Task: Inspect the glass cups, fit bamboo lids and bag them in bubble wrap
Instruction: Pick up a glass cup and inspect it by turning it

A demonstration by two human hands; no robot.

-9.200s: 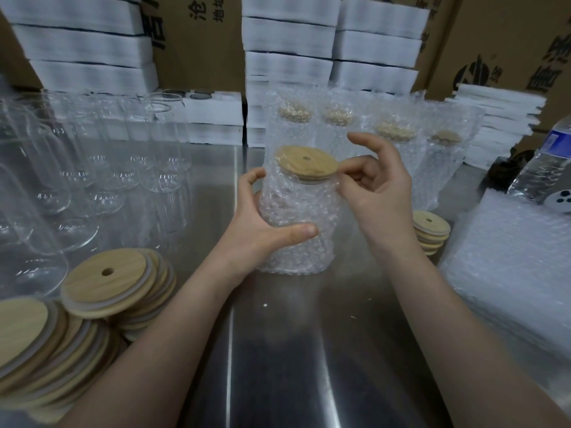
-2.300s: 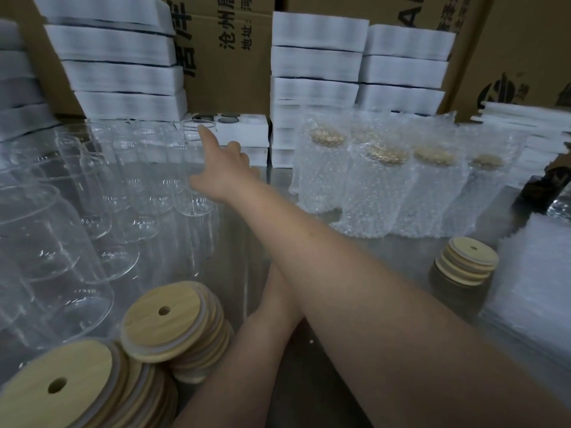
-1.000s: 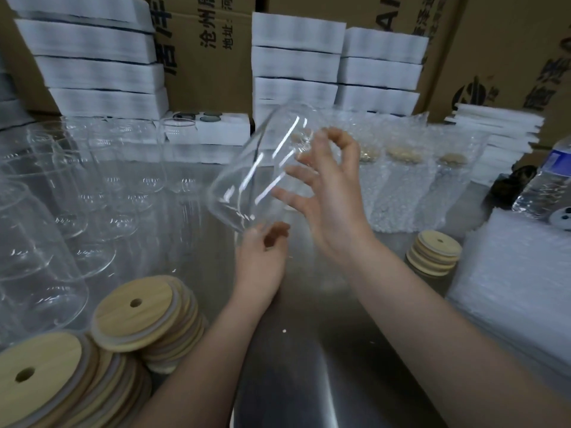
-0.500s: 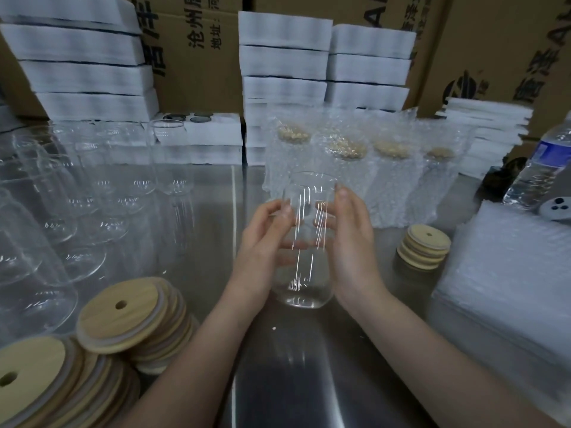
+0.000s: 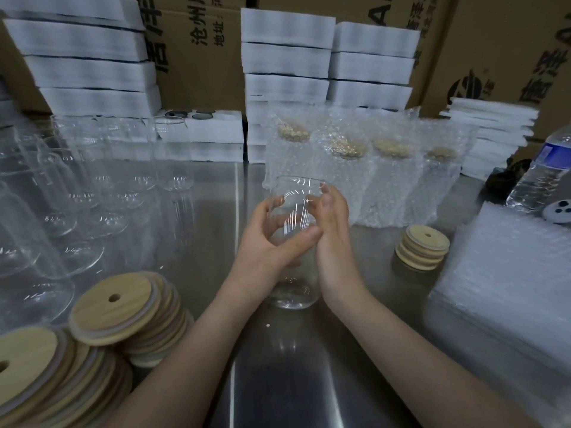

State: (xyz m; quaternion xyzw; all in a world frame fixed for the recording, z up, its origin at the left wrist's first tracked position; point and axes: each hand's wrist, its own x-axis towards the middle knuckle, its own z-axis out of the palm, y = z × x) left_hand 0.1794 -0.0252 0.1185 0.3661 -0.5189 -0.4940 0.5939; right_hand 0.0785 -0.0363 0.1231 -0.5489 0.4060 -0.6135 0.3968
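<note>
Round the edges of the stainless steel desk (image 5: pixel 278 381) little has moved. The flat pile of clear bubble-wrap bags (image 5: pixel 509 273) lies at the near right, and the row of bagged, lidded cups (image 5: pixel 386 180) stands at the far middle. The crowd of bare glass cups (image 5: pixel 92 186) fills the left. The fanned stacks of round bamboo lids (image 5: pixel 123 307) sit at the near left, with a small neat stack of lids (image 5: pixel 423 251) to the right.

What has changed is the one clear glass cup (image 5: pixel 293 288) I am working on. A second ago it was raised and tipped over; now it is upright and low at the middle of the desk. I cannot tell whether its base touches the steel or hangs just above it. My left hand (image 5: pixel 272 245) wraps its left wall, thumb across the near face. My right hand (image 5: pixel 335 236) cups the right wall, fingers lightly bent up to the rim.

The mouth is bare. I judge the inspection finished and a lid the next need; the small stack lies closest to my right hand.
</note>
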